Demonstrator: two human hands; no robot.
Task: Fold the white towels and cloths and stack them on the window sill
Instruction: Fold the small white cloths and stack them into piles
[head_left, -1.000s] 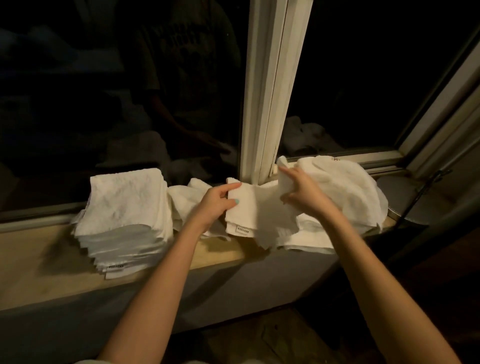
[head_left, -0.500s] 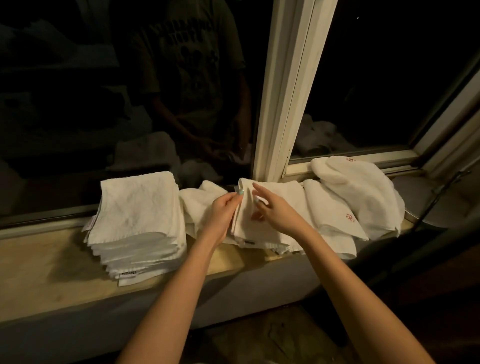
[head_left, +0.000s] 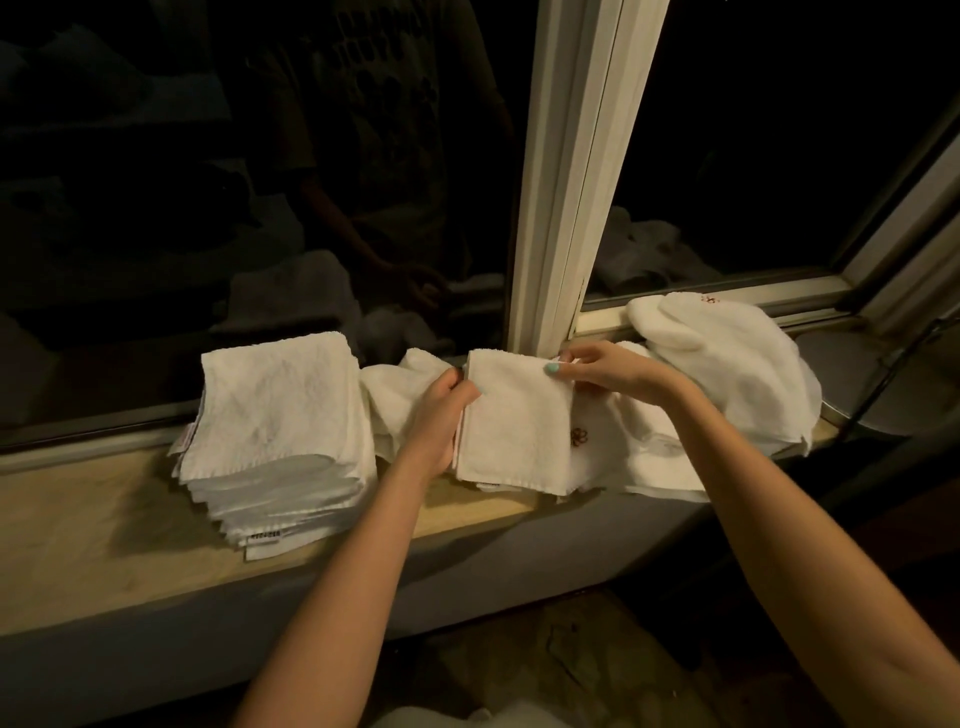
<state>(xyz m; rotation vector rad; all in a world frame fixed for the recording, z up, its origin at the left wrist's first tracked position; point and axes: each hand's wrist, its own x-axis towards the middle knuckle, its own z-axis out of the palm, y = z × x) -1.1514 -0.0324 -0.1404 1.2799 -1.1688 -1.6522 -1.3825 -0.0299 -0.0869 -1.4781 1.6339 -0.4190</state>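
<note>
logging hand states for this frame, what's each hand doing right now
left hand: grips the left edge of the folded white cloth.
right hand: pinches the same cloth's top right corner.

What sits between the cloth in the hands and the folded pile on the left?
Only a loose crumpled cloth, lying on the sill beside the folded stack. The left hand and right hand grip the held cloth by its upper edge; lifted over, it should clear.
</note>
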